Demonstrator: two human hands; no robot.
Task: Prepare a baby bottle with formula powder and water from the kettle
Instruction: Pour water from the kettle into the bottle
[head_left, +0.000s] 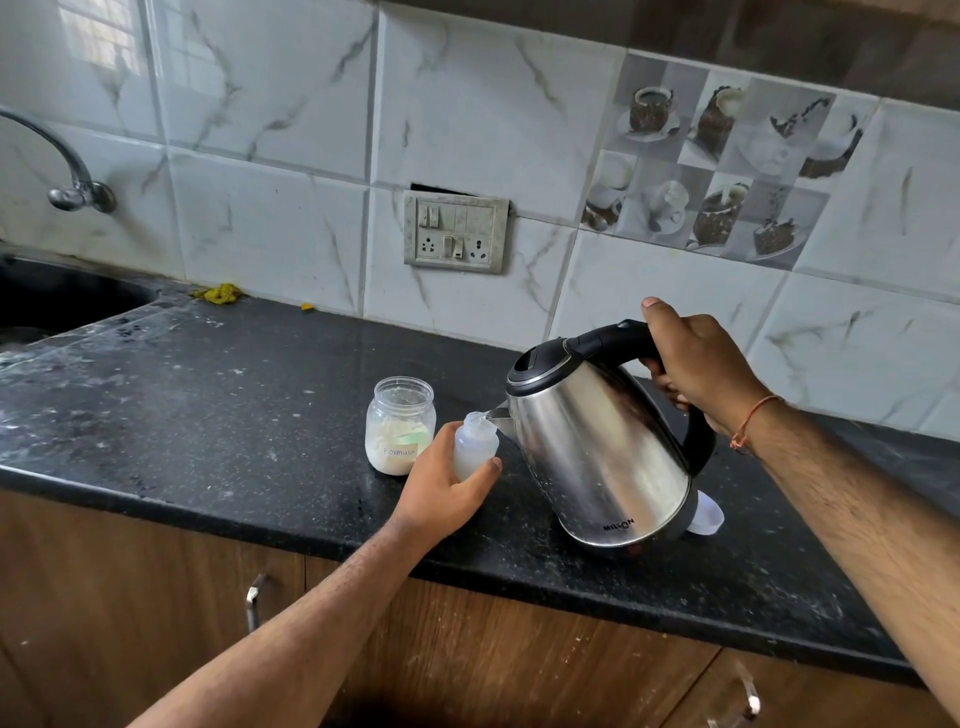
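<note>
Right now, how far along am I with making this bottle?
Roughly midway. Done: the formula jar stands open and the baby bottle is uncapped; whether powder is already in it is unclear. In hand: your right hand tilts the kettle into the bottle, held by your left hand. Left: finish filling, cap, mix.

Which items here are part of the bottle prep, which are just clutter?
In use: kettle, baby bottle, formula jar, left hand, right hand.
Lying about: yellow scrap, white cap behind kettle, wall socket panel, tap.
</note>
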